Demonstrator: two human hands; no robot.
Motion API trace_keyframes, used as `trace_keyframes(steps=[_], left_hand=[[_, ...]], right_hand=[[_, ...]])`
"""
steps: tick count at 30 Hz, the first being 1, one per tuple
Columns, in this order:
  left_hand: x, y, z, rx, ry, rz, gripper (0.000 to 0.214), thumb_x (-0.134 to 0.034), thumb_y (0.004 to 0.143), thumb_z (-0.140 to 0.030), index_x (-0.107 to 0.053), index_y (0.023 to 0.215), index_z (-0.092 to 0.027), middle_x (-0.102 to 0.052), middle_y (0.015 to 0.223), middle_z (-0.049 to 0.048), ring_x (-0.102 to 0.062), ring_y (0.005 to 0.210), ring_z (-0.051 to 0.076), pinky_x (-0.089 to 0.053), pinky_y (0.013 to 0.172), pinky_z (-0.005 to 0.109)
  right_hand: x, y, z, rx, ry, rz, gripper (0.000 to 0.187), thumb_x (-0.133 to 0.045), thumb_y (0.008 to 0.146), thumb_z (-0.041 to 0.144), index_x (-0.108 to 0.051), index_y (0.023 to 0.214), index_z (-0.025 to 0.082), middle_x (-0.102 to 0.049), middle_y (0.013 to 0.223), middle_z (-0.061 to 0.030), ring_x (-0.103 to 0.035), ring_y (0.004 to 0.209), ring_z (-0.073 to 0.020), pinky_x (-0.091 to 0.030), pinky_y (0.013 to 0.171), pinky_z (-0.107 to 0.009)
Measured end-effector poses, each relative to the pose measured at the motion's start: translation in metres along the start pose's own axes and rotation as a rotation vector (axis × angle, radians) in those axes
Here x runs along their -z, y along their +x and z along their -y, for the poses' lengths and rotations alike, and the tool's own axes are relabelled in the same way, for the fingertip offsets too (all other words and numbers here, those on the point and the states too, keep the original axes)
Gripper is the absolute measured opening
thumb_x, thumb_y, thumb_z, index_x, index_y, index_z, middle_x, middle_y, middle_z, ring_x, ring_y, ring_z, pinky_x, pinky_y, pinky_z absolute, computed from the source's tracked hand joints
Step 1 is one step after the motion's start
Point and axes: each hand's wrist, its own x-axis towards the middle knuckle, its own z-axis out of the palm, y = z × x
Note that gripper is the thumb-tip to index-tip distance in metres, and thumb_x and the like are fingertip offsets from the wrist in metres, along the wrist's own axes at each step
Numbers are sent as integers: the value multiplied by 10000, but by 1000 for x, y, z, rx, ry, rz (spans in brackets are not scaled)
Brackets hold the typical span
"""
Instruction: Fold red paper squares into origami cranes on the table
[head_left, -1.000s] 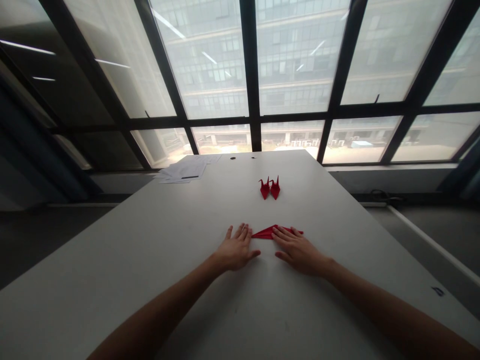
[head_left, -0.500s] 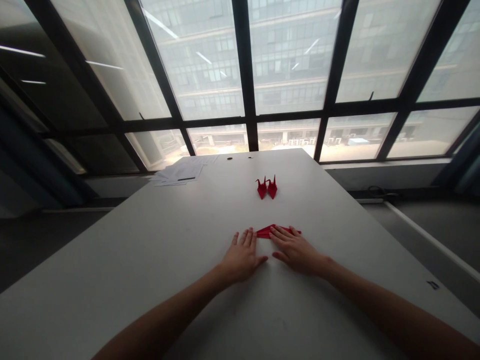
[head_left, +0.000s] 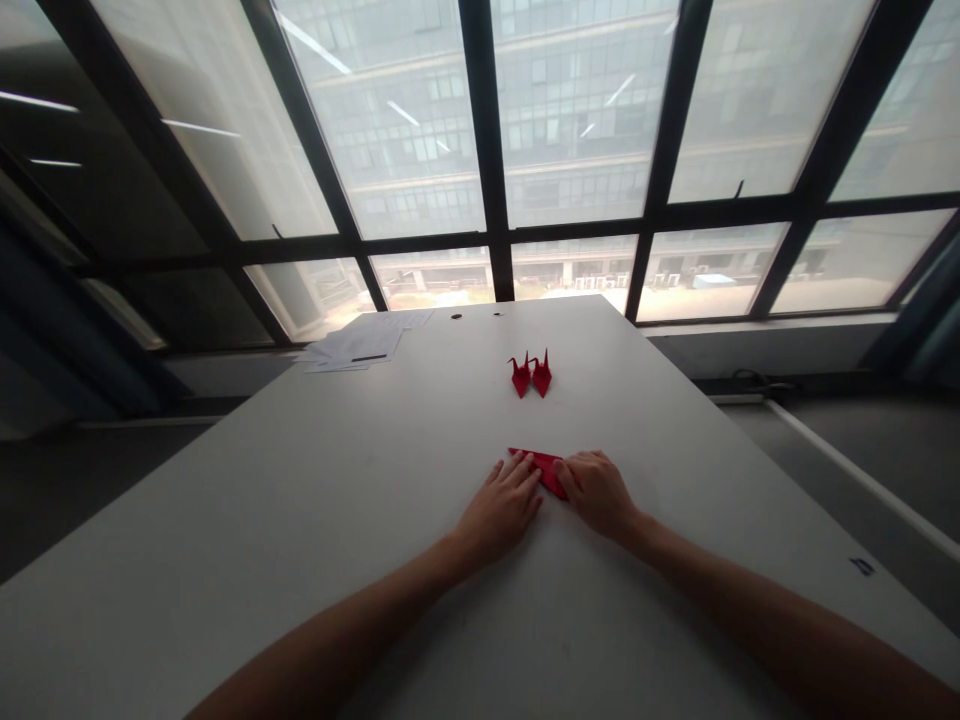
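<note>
A flat folded piece of red paper (head_left: 546, 468) lies on the white table (head_left: 337, 520) between my hands. My left hand (head_left: 504, 508) rests on its left end with the fingers stretched flat. My right hand (head_left: 598, 490) has its fingers curled over the right part of the paper, with the thumb against its near edge. Farther along the table stand two small red paper cranes (head_left: 531, 374), side by side and upright.
A loose pile of white sheets (head_left: 358, 343) lies at the table's far left corner. Two small dark holes (head_left: 475, 315) mark the far edge. Large windows with black frames rise behind the table. A small blue mark (head_left: 861, 566) sits near the right edge.
My hands have drawn together over the red paper. The right hand went from flat to curled, and the paper's right side now looks folded in, so the piece is shorter.
</note>
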Motion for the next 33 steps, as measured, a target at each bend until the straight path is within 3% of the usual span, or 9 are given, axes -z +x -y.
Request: trace_keyframes(steps=[3,7,18,24,29,31,33], left_hand=[[7,4,9,-36,-53,-53,356,-455,996,-280,-577,1327,-227,-526,1416,102,-481,1313,244,-375,1130,429],[10,8,8,-46,-78,-80,334,-465,991,-266,-604,1293,-228,-590,1294,91,-543,1202,233,-428,1082,397],[11,4,0,-83,-34,-84,330,-528,972,-276,-593,1296,-275,-536,1324,94,-532,1191,246,-437,1060,424],[12,5,-1,-96,-11,-80,328,-528,972,-260,-588,1295,-265,-587,1233,94,-565,1113,238,-447,1030,415],[10,8,-1,-67,-53,-106,232,-482,982,-212,-648,1144,-221,-645,1125,80,-612,1028,211,-472,988,369],[9,8,-1,-20,-55,-142,250,-444,987,-185,-641,1139,-204,-651,1157,84,-607,1087,210,-454,1022,367],[6,8,0,-12,-24,-157,324,-425,999,-211,-567,1289,-191,-587,1335,108,-520,1273,234,-381,1108,409]], right_hand=[[-4,2,-12,-128,102,-150,245,-474,951,277,-706,921,205,-738,939,-78,-663,896,-222,-480,845,-340],[-12,5,-25,-209,208,-93,209,-579,853,262,-698,1015,205,-730,931,-66,-664,823,-222,-524,789,-350],[-13,6,-25,-91,365,-30,320,-558,812,152,-682,1104,191,-685,930,-49,-624,789,-186,-510,758,-304],[-2,-5,1,15,-18,86,234,-507,967,312,-724,958,225,-660,978,-70,-590,949,-230,-439,872,-367],[-1,-15,23,73,-359,139,284,-509,983,361,-658,1129,168,-644,1100,-136,-549,1037,-286,-375,917,-435],[-2,-16,25,91,-412,164,263,-503,984,304,-641,1162,168,-645,1114,-137,-545,1045,-281,-361,924,-433],[-2,-15,25,112,-421,175,253,-485,988,262,-637,1170,176,-652,1128,-133,-545,1064,-273,-345,945,-435]])
